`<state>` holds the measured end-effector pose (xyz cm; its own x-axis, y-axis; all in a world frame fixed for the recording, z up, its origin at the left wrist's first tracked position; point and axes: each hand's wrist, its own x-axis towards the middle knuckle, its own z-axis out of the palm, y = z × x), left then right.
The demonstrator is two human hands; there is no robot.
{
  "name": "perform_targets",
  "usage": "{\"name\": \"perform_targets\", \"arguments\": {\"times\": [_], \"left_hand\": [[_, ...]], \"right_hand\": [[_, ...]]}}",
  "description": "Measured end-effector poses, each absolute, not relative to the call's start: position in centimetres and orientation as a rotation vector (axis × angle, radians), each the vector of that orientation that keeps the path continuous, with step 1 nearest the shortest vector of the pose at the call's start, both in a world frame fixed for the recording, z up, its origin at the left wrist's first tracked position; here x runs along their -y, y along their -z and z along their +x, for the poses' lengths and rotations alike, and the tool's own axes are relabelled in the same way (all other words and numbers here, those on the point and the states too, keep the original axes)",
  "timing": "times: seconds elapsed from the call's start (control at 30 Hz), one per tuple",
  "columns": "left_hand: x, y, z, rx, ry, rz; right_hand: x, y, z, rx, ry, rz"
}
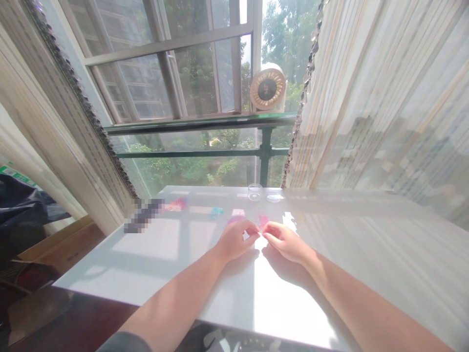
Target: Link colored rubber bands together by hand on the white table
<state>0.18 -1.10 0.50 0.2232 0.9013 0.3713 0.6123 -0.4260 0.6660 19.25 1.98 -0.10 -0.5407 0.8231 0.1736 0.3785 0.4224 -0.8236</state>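
Observation:
My left hand (pixel 236 238) and my right hand (pixel 285 239) meet just above the white table (pixel 154 264), fingertips nearly touching. Thumb and fingers are pinched together on both; whatever is between them is too small and washed out by sunlight to name. Right behind the left hand lies a purple see-through heap (pixel 234 219), partly covered by it. A pink heap (pixel 263 219) sits just beyond the fingertips. Farther left are a small teal heap (pixel 217 211) and a red and orange heap (pixel 177 204). What these heaps are made of is unclear.
A clear round jar (pixel 254 192) and a shallow clear dish or lid (pixel 273 198) stand at the table's far edge. A blurred-out dark item (pixel 144 216) lies at the left edge. Beyond are a green railing (pixel 198 128), a round fan (pixel 267 89) and curtains (pixel 366 98). Cardboard boxes (pixel 62 244) stand left.

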Motion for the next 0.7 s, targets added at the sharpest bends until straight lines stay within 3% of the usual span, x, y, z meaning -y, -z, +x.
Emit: {"name": "perform_targets", "arguments": {"times": [0.7], "left_hand": [[0.90, -0.63, 0.01, -1.390, -1.014, 2.226]], "right_hand": [[-1.53, -0.65, 19.10, 2.148, -0.817, -1.032]]}}
